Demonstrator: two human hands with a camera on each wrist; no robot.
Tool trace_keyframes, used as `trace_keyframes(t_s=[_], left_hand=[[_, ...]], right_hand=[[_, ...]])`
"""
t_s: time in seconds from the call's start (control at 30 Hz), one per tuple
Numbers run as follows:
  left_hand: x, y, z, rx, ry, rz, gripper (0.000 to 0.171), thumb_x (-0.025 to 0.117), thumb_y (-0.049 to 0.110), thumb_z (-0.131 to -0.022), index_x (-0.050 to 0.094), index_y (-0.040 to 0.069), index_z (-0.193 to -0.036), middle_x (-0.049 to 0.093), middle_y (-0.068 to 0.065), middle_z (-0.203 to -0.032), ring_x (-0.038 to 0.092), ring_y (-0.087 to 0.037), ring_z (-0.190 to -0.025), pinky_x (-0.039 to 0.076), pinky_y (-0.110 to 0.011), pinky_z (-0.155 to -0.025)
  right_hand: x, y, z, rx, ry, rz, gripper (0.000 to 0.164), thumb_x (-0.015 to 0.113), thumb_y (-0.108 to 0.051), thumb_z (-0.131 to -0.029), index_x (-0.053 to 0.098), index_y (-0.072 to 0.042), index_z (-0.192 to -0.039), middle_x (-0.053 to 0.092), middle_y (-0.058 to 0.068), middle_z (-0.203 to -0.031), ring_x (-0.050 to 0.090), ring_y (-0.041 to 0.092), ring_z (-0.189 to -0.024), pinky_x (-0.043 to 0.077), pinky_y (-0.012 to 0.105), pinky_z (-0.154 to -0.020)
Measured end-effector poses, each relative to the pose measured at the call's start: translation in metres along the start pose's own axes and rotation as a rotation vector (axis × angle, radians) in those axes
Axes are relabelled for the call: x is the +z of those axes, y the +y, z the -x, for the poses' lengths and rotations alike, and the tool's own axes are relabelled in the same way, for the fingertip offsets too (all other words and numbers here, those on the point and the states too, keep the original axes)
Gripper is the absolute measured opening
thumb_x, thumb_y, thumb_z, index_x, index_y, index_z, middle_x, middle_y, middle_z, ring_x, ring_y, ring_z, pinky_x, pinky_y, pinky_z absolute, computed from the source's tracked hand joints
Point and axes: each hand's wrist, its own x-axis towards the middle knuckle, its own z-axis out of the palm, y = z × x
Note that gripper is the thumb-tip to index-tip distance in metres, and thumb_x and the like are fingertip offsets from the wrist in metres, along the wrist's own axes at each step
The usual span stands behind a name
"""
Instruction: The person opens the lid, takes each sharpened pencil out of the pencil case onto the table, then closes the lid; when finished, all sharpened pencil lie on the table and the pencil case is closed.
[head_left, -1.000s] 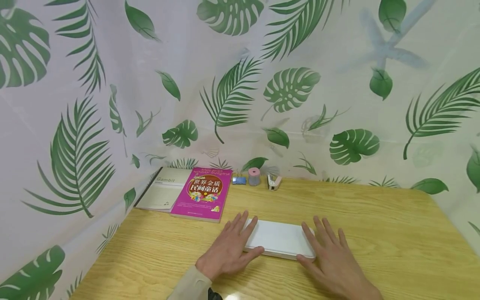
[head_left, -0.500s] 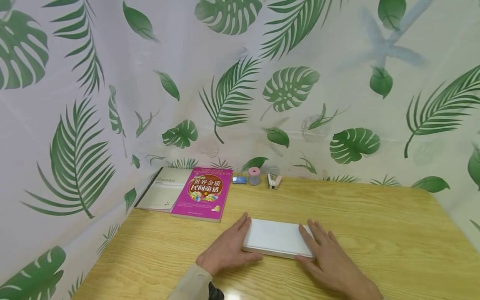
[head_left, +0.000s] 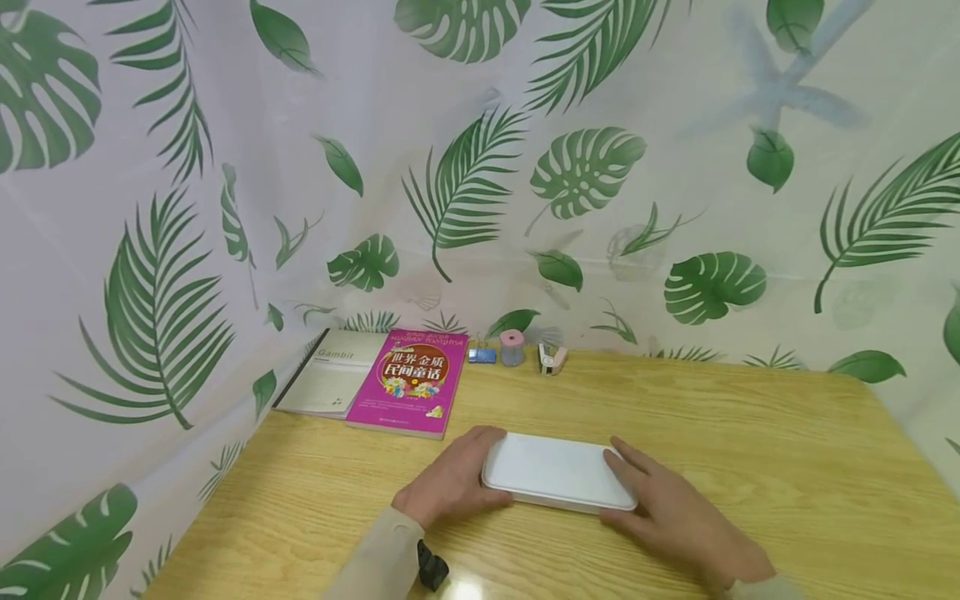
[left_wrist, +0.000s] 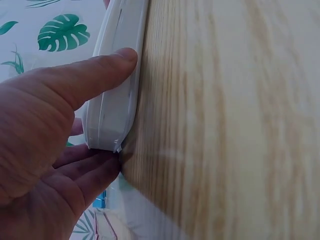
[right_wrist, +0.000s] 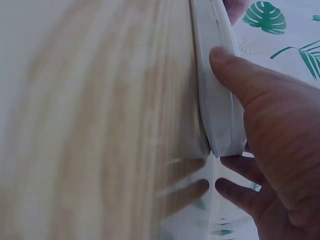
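Note:
A flat white box (head_left: 558,471) with rounded corners lies lengthwise between my two hands near the front of the wooden table. My left hand (head_left: 457,479) grips its left end. In the left wrist view the thumb presses the white box's near side (left_wrist: 114,112), while the fingers bend around the end, low by the tabletop. At the right end, my right hand (head_left: 667,508) holds the box the same way. The right wrist view shows that thumb on the side wall (right_wrist: 220,112), with fingertips at the end close over the wood.
At the back left lie a beige notebook (head_left: 330,375) and a magenta book (head_left: 412,383). Beside them, along the back edge, stand a small blue item (head_left: 482,356), a pink-topped spool (head_left: 512,348) and a small pink-and-white stapler (head_left: 551,359). A leaf-print curtain (head_left: 480,325) hangs behind the table.
Both hands, spread flat over the box's ends a second ago, have closed in. Their fingers have curled around its ends, thumbs on the near side.

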Motion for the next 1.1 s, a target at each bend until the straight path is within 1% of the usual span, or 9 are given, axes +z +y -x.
trace_keyframes(t_s=[0.17, 0.37, 0.47, 0.57, 0.67, 0.73, 0.83, 1.0, 1.1], left_hand=[[-0.003, -0.003, 0.001, -0.001, 0.01, 0.02, 0.083, 0.085, 0.037, -0.079, 0.044, 0.011, -0.146, 0.049, -0.003, -0.142, 0.049, -0.019, -0.126, 0.04, -0.036, -0.111], [-0.006, -0.006, 0.002, -0.03, 0.004, 0.05, 0.085, 0.086, 0.037, -0.078, 0.043, 0.011, -0.147, 0.049, -0.002, -0.144, 0.048, -0.018, -0.127, 0.039, -0.038, -0.112], [-0.005, -0.008, 0.003, -0.027, 0.005, 0.067, 0.089, 0.086, 0.038, -0.077, 0.04, 0.011, -0.149, 0.048, -0.002, -0.145, 0.048, -0.019, -0.128, 0.039, -0.039, -0.112], [-0.003, -0.008, 0.005, -0.024, 0.009, 0.093, 0.093, 0.084, 0.043, -0.079, 0.036, 0.01, -0.151, 0.046, -0.003, -0.147, 0.047, -0.019, -0.129, 0.038, -0.04, -0.112], [-0.002, -0.008, 0.006, -0.029, 0.025, 0.132, 0.092, 0.081, 0.042, -0.082, 0.032, 0.009, -0.153, 0.046, -0.004, -0.148, 0.046, -0.02, -0.132, 0.037, -0.04, -0.113], [-0.001, -0.009, 0.006, -0.028, 0.041, 0.151, 0.089, 0.079, 0.039, -0.085, 0.032, 0.008, -0.154, 0.047, -0.004, -0.147, 0.046, -0.02, -0.132, 0.037, -0.04, -0.113], [0.0, -0.009, 0.006, -0.019, 0.062, 0.148, 0.088, 0.079, 0.036, -0.086, 0.031, 0.007, -0.154, 0.048, -0.004, -0.146, 0.047, -0.019, -0.132, 0.035, -0.038, -0.114], [0.002, -0.011, 0.006, -0.01, 0.077, 0.141, 0.09, 0.079, 0.04, -0.085, 0.03, 0.008, -0.154, 0.051, -0.002, -0.143, 0.047, -0.018, -0.132, 0.035, -0.037, -0.114], [0.003, -0.011, 0.007, -0.015, 0.078, 0.15, 0.091, 0.078, 0.042, -0.085, 0.029, 0.01, -0.155, 0.053, -0.001, -0.14, 0.049, -0.016, -0.13, 0.037, -0.036, -0.113]], right_hand=[[-0.003, 0.003, -0.005, -0.017, -0.027, -0.022, 0.085, 0.057, -0.066, -0.089, 0.046, -0.007, -0.149, 0.037, 0.013, -0.157, 0.047, 0.033, -0.135, 0.045, 0.049, -0.104], [-0.008, 0.004, -0.013, -0.098, 0.001, -0.05, 0.078, 0.064, -0.059, -0.089, 0.054, -0.002, -0.141, 0.049, 0.02, -0.147, 0.056, 0.038, -0.124, 0.05, 0.051, -0.097], [-0.013, 0.004, -0.016, -0.113, -0.017, -0.075, 0.075, 0.063, -0.057, -0.09, 0.056, -0.001, -0.14, 0.051, 0.022, -0.144, 0.057, 0.04, -0.123, 0.05, 0.053, -0.096], [-0.018, 0.006, -0.018, -0.1, -0.048, -0.108, 0.073, 0.063, -0.057, -0.091, 0.056, -0.003, -0.14, 0.052, 0.021, -0.144, 0.055, 0.039, -0.125, 0.049, 0.054, -0.097], [-0.022, 0.01, -0.019, -0.1, -0.066, -0.15, 0.07, 0.063, -0.053, -0.092, 0.056, -0.002, -0.14, 0.052, 0.02, -0.144, 0.054, 0.038, -0.127, 0.048, 0.055, -0.098], [-0.024, 0.013, -0.021, -0.103, -0.06, -0.184, 0.067, 0.066, -0.049, -0.092, 0.057, -0.002, -0.138, 0.054, 0.02, -0.142, 0.055, 0.037, -0.126, 0.049, 0.054, -0.097], [-0.028, 0.018, -0.024, -0.101, -0.06, -0.246, 0.061, 0.068, -0.044, -0.092, 0.059, -0.002, -0.137, 0.057, 0.019, -0.139, 0.058, 0.035, -0.123, 0.052, 0.049, -0.094], [-0.035, 0.023, -0.029, -0.039, -0.075, -0.307, 0.052, 0.066, -0.042, -0.094, 0.064, -0.008, -0.134, 0.062, 0.014, -0.133, 0.062, 0.033, -0.117, 0.056, 0.044, -0.089], [-0.037, 0.026, -0.032, -0.006, -0.045, -0.322, 0.042, 0.066, -0.04, -0.095, 0.068, -0.015, -0.128, 0.066, 0.009, -0.128, 0.064, 0.03, -0.113, 0.056, 0.045, -0.088]])
